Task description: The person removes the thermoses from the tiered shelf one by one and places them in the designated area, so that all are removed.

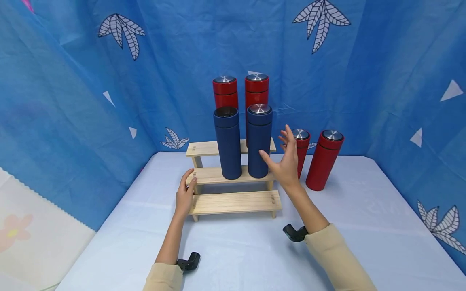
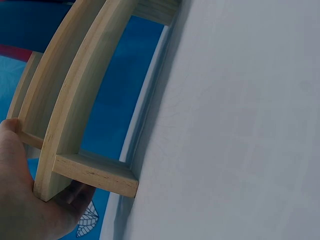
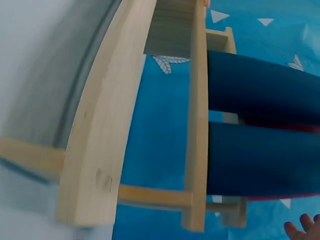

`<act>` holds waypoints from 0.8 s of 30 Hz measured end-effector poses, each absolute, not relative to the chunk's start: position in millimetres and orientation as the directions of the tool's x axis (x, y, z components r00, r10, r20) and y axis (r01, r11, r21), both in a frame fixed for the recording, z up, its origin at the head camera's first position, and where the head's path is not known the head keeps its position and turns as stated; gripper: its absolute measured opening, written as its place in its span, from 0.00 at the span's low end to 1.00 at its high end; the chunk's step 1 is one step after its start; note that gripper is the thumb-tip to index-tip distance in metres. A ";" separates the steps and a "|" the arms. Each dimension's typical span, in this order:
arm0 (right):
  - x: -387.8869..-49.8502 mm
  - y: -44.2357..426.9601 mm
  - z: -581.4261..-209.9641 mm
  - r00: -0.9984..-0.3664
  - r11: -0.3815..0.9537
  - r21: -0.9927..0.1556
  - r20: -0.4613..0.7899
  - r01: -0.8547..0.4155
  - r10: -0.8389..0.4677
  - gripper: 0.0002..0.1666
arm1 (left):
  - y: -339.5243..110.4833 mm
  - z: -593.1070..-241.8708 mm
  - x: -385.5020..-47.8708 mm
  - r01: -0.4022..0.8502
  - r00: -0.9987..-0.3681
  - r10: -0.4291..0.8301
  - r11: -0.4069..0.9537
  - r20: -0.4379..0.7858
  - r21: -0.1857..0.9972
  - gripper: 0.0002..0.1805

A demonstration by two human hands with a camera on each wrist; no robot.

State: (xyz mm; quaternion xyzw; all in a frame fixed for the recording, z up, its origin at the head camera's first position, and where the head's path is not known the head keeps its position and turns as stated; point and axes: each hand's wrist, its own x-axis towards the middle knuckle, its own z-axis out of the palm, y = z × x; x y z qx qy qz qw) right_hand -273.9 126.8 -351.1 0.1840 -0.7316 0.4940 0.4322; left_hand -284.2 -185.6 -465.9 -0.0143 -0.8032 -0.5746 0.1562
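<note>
i had the left hand (image 1: 185,196) curled round the left end of the 3-tier pale wooden shelf (image 1: 236,203), which stood near the back edge of the white cloth-covered desk (image 1: 236,250). the right hand (image 1: 287,169) was spread wide, holding nothing, beside the tall blue cylindrical bottle with a silver metal lid (image 1: 259,139); i could not tell whether the thumb (image 1: 267,158) touched it. that bottle stood upright toward the middle tier's (image 1: 209,174) right end, just right of the tall blue cylindrical bottle with a dark top (image 1: 229,147). 2 tall red cylindrical bottles (image 1: 225,89) stood behind on the top tier (image 1: 204,149), and 2 silver-lidded red cylindrical bottles (image 1: 324,163) toward the desk's back right corner.
</note>
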 end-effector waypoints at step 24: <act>-269.7 118.0 -367.2 -0.627 0.501 -0.568 0.776 -0.653 0.063 0.62 | -178.4 -442.8 -268.3 0.176 -0.962 -0.145 0.324 0.233 0.929 0.23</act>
